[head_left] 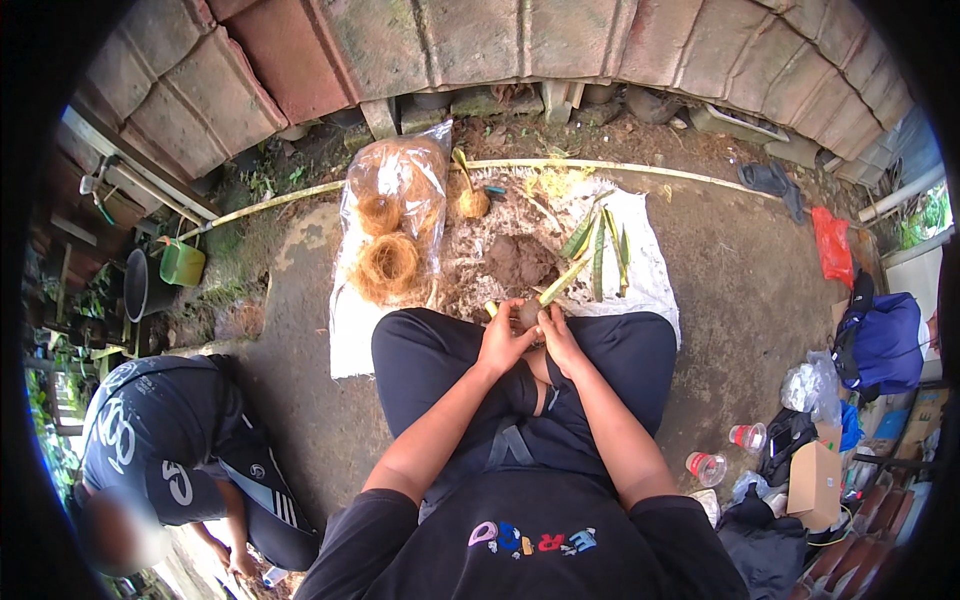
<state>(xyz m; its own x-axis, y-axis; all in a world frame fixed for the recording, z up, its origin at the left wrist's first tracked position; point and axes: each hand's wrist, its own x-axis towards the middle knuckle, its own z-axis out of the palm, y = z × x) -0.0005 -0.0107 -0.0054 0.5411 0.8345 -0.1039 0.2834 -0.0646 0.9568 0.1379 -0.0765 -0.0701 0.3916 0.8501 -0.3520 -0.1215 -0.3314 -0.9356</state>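
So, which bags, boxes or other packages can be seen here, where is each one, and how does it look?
Clear plastic bag: on the ground ahead, left of the hands, tall, holding brown fibre coils.
Cardboard box: lower right, plain brown, open.
Red plastic bag: right, on the ground, crumpled.
White sack: spread flat under soil and green leaves.
No signs or screens.

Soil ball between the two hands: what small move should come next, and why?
Probably keep pressing and turning the soil ball to firm it around the plant's base. Both the left hand and right hand cup it above the knees, green leaves stick out, and the coconut fibre lies bagged and untouched.
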